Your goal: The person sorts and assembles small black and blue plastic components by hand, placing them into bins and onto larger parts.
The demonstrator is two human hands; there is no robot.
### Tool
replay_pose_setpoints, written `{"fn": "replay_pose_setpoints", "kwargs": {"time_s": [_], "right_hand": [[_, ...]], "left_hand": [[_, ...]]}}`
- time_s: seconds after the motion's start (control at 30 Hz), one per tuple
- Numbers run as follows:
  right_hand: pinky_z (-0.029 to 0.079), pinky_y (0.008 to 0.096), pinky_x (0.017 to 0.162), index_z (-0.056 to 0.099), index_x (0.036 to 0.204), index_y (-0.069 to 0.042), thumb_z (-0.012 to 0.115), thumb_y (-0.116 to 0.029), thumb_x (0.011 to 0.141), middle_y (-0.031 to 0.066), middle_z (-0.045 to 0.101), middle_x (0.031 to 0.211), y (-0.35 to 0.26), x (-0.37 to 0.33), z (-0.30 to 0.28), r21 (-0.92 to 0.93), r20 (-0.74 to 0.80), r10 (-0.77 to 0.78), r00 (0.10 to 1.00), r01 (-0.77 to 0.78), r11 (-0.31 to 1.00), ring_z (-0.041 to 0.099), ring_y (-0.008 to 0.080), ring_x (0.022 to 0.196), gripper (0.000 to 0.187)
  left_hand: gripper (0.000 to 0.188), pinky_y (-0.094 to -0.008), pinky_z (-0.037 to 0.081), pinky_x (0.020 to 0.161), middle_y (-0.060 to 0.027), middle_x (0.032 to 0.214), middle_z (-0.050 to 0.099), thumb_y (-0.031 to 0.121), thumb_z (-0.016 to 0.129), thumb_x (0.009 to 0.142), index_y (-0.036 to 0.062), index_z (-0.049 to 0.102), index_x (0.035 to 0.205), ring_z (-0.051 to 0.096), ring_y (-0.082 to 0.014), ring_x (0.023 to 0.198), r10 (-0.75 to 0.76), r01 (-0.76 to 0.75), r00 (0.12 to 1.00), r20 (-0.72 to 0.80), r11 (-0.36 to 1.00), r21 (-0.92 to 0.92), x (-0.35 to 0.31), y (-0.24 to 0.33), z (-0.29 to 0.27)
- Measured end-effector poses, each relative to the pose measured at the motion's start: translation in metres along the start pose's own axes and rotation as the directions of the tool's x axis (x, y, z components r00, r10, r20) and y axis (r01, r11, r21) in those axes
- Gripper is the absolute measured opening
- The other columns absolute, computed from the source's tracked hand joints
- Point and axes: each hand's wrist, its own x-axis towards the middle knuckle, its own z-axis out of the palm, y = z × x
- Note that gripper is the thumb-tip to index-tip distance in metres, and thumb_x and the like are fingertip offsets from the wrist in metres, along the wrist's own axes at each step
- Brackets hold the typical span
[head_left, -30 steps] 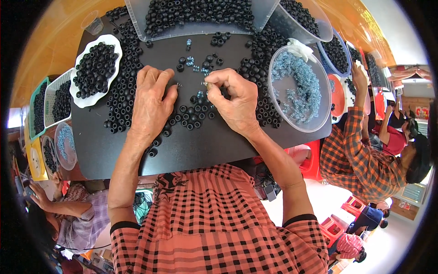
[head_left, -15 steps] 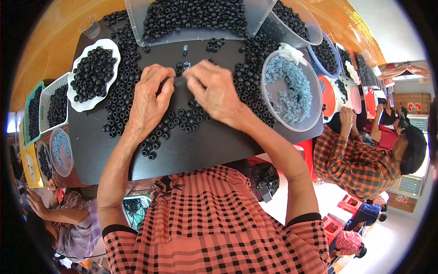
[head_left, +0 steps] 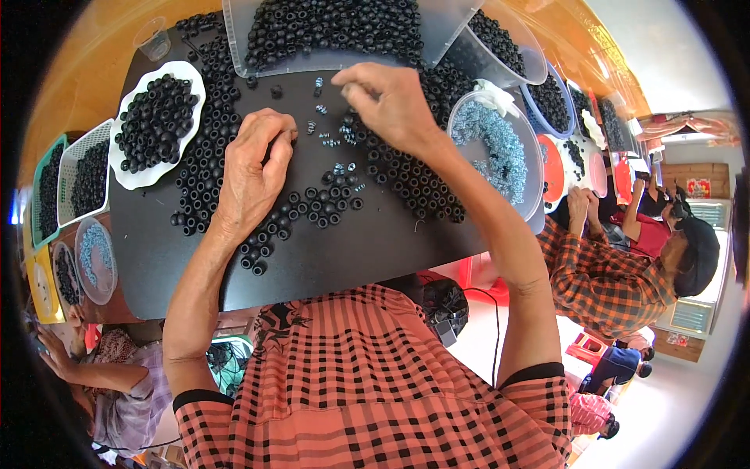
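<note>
My left hand (head_left: 255,164) is closed, thumb and index finger pinched together over the dark table (head_left: 312,254). Whatever it holds is mostly hidden by the fingers. Farther right and a little higher, my right hand (head_left: 391,105) is curled, its fingertips close to the front of the clear bin; I cannot make out anything in them. Between the hands lie small translucent blue pieces (head_left: 330,142), scattered singly and in little groups. Several hollow black round pieces (head_left: 324,207) lie nearer to me, and a broad band of black pieces (head_left: 414,180) spreads under my right forearm.
A clear bin (head_left: 344,62) of black pieces stands at the back. Left is a scalloped white plate (head_left: 125,173) of black pieces; right, a round clear tub (head_left: 533,199) of blue ones. Co-workers sit at both sides, one in a checked orange shirt (head_left: 601,277).
My right hand has moved up and right, away from my left, uncovering blue pieces on the table. The left hand stays pinched in nearly the same place.
</note>
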Motion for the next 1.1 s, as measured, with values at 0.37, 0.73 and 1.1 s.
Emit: {"fn": "replay_pose_setpoints", "kwargs": {"time_s": [0.37,0.73,1.1], "right_hand": [[0.044,0.0382,0.077,0.066,0.093,-0.007,0.065,-0.006,0.071,0.0035,0.063,0.091,0.004,-0.011,-0.014,-0.292,0.348,-0.128,0.929,0.237,0.927,0.056,0.0257,0.087,0.022],[0.039,0.0402,0.077,0.069,0.088,-0.011,0.07,-0.011,0.069,0.0026,0.059,0.091,0.0,-0.009,-0.01,-0.4,0.386,-0.092,0.918,0.257,0.88,0.052,0.0231,0.091,0.019],[0.041,0.0378,0.078,0.067,0.092,-0.007,0.066,-0.007,0.068,0.0035,0.065,0.084,-0.004,-0.003,-0.006,-0.289,0.326,-0.121,0.938,0.221,0.932,0.056,0.0221,0.085,0.024]], "left_hand": [[0.008,-0.0327,0.047,0.075,-0.0108,0.082,0.057,-0.004,0.051,0.083,-0.0024,0.056,0.09,0.057,-0.0242,0.086,-0.025,0.026,0.999,0.024,0.999,-0.032,-0.003,-0.001,0.004],[0.011,-0.0285,0.047,0.075,-0.0101,0.095,0.06,0.001,0.049,0.088,-0.0033,0.056,0.095,0.061,-0.0168,0.083,-0.127,0.14,0.987,0.102,0.982,-0.129,-0.005,0.006,0.003],[0.012,-0.028,0.049,0.065,-0.0084,0.082,0.062,0.0,0.049,0.088,-0.002,0.057,0.097,0.06,-0.0149,0.074,-0.097,0.109,0.992,0.084,0.984,-0.143,-0.007,0.003,0.004]]}}
